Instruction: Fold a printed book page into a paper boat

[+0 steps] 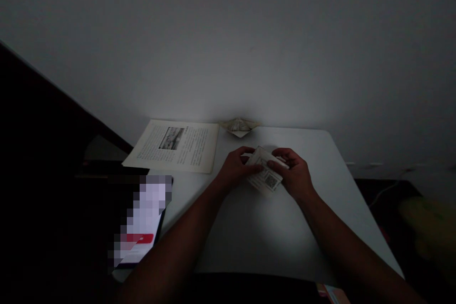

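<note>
Between my two hands is a folded piece of printed paper (265, 175), held up over the white table with a black square code on its near face. My left hand (237, 166) grips its left side, thumb across the front and fingers behind. On the right side my right hand (294, 171) pinches it the same way, thumb on the front. Some of the fingers are hidden behind the paper. Beyond the hands, near the wall, sits a folded paper boat (239, 127) of printed paper, apart from both hands.
Flat printed sheets (194, 147) with a grey picture lie at the table's back left. A lit phone or tablet (149, 218) lies along the left edge of the white table (256, 242). A pale wall (249, 47) stands behind. Something yellowish (431, 228) is at the right.
</note>
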Demonstrator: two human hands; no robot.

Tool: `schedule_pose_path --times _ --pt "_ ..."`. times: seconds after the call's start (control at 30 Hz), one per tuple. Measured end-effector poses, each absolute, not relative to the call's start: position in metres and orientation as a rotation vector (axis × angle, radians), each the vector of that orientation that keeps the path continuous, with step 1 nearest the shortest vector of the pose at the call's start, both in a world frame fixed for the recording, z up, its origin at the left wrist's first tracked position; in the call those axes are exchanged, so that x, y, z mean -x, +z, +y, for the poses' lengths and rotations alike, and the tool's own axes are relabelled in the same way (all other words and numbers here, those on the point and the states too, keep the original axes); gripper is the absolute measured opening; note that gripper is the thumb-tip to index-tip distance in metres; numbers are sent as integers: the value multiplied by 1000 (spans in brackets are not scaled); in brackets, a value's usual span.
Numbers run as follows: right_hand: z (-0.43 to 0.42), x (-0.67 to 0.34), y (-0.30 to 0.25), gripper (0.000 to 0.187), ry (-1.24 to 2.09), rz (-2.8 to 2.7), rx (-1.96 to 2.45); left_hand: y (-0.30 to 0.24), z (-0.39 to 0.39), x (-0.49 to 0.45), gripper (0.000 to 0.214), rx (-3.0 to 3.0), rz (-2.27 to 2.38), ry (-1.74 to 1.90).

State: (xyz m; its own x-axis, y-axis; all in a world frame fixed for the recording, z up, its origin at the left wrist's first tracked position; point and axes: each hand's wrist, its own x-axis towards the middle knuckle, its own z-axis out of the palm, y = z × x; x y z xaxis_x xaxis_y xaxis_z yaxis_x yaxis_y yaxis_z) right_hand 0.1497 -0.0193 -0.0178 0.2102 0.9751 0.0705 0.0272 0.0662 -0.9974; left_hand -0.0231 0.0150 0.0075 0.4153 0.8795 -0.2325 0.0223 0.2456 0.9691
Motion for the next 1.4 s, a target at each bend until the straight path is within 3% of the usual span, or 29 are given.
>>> schedule_pose_path --times 0.23,0.5,1.13,1.4 --pt "-20 -147 -16 34 1016 -1096 1259 1 10 21 53 -1240 1041 764" --pt "-24 -145 -15 58 1143 -1132 1215 3 7 18 52 -1231 1052 823" --pt "-25 -144 -10 54 1064 -1123 1287 -6 6 19 49 -1275 985 839" --pt "-27 -147 -5 71 1138 -1101 1291 -10 7 25 56 -1207 891 873"
